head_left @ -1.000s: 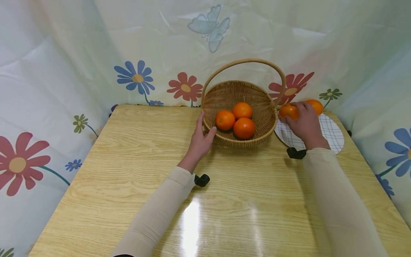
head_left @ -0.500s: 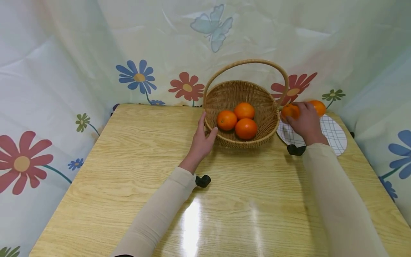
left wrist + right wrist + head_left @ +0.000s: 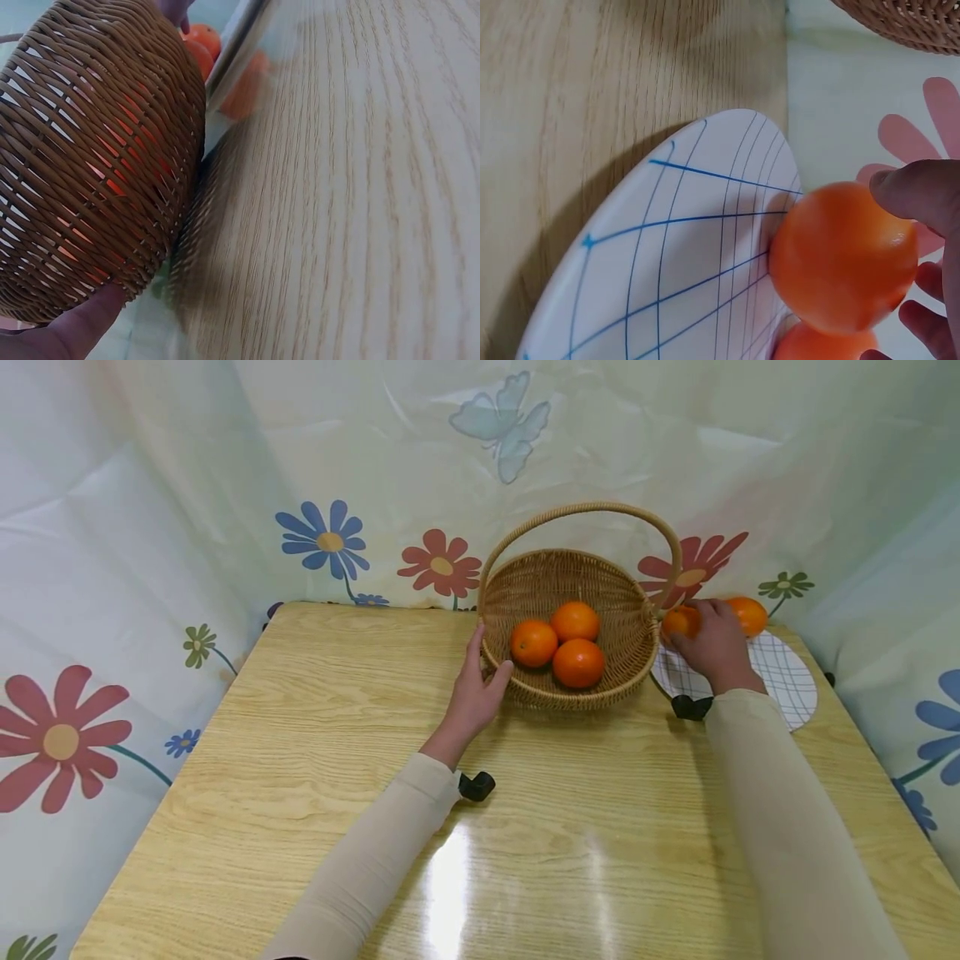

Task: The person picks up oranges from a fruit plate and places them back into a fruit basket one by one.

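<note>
A brown wicker basket [image 3: 547,697] with a tall arched handle stands near the table's back edge. Three oranges [image 3: 578,663] lie grouped inside it. My left hand [image 3: 474,697] holds the basket at its left front side, the thumb by the front rim; in the left wrist view a finger [image 3: 82,322] touches the weave. To the right, my right hand [image 3: 720,643] grips another orange [image 3: 844,259] over the back left of a white plate [image 3: 783,681] with blue grid lines. One more orange [image 3: 747,616] sits behind that hand, at the plate's back.
The wooden table [image 3: 315,735] runs from the basket toward the person. A flower-printed curtain [image 3: 360,435] hangs close behind the basket and plate and along both sides. The plate lies just right of the basket, near the table's right back corner.
The whole head view has drifted slightly, so things appear a little further right. Both hands keep their holds, on the basket and on the orange.
</note>
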`<move>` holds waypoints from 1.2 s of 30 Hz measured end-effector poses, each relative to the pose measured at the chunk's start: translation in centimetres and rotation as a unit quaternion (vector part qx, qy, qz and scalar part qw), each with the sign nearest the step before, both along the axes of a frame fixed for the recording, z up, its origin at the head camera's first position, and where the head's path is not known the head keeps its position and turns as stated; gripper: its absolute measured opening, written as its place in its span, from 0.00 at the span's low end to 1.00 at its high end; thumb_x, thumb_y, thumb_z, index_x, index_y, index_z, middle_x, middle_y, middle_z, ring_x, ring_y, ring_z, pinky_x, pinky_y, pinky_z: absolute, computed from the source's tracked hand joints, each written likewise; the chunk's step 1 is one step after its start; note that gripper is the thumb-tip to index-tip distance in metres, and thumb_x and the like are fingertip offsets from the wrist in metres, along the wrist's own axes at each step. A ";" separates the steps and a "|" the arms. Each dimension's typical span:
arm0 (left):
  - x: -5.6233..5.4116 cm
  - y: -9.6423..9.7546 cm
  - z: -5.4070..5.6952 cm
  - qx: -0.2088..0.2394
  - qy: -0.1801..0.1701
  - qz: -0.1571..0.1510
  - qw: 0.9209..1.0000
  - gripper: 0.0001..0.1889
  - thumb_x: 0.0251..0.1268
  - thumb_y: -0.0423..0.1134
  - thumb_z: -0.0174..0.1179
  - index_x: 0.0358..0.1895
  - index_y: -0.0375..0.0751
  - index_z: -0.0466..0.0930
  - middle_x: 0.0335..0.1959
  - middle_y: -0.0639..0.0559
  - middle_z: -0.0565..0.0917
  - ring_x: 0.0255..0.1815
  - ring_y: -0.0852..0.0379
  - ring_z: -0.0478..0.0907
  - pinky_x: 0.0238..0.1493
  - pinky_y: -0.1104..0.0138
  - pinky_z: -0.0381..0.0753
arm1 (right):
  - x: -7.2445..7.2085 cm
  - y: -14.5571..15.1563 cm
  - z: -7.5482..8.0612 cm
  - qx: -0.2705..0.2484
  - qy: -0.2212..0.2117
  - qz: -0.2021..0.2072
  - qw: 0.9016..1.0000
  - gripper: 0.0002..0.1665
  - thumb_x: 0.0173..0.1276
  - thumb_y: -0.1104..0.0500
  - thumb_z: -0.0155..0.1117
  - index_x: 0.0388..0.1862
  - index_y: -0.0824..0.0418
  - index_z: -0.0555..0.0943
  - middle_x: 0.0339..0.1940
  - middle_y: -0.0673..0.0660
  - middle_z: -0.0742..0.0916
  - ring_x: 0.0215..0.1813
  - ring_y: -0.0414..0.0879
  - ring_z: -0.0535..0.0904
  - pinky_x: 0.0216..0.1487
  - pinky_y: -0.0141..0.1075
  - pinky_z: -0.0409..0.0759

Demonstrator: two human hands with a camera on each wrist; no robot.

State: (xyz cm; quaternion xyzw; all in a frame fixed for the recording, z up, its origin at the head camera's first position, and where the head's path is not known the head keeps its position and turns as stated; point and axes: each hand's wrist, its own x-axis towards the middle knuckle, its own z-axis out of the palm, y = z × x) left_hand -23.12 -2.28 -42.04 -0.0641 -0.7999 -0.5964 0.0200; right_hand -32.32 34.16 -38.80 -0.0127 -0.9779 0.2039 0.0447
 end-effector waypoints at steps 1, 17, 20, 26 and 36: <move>0.0 0.0 0.0 0.002 -0.002 -0.001 1.000 0.38 0.73 0.53 0.50 0.79 0.62 0.37 0.80 0.55 0.47 0.77 0.48 0.56 0.71 0.52 0.65 | -0.1 -0.1 0.0 0.002 -0.001 0.000 1.000 0.39 0.71 0.50 0.56 0.74 0.67 0.58 0.74 0.73 0.58 0.69 0.73 0.56 0.68 0.67 0.58; 0.4 0.1 0.3 0.005 -0.002 -0.003 1.000 0.38 0.74 0.49 0.51 0.79 0.63 0.37 0.80 0.59 0.47 0.78 0.49 0.52 0.72 0.50 0.63 | -0.9 0.2 -1.4 0.016 -0.021 0.005 1.000 0.43 0.71 0.49 0.57 0.79 0.57 0.52 0.78 0.71 0.50 0.73 0.74 0.49 0.67 0.70 0.56; 0.3 0.0 0.3 -0.002 0.001 0.000 1.000 0.39 0.73 0.50 0.51 0.79 0.62 0.38 0.80 0.59 0.47 0.78 0.50 0.53 0.72 0.51 0.64 | -1.0 -0.1 -1.5 0.012 -0.017 0.007 1.000 0.43 0.71 0.51 0.58 0.79 0.57 0.52 0.78 0.71 0.50 0.73 0.73 0.49 0.68 0.69 0.56; 0.3 0.0 0.2 -0.009 0.003 0.002 1.000 0.39 0.73 0.53 0.50 0.79 0.63 0.37 0.80 0.60 0.47 0.78 0.50 0.53 0.71 0.52 0.65 | -0.8 -0.2 -1.6 0.016 0.002 0.009 1.000 0.41 0.70 0.56 0.60 0.77 0.62 0.56 0.76 0.72 0.54 0.72 0.73 0.52 0.69 0.67 0.56; 0.3 -0.1 0.0 -0.013 -0.003 -0.001 1.000 0.38 0.73 0.55 0.49 0.78 0.68 0.36 0.80 0.56 0.47 0.76 0.48 0.57 0.70 0.52 0.66 | 0.4 -0.4 -1.7 -0.006 0.026 0.010 1.000 0.39 0.69 0.58 0.61 0.75 0.63 0.58 0.76 0.71 0.55 0.72 0.72 0.53 0.69 0.66 0.56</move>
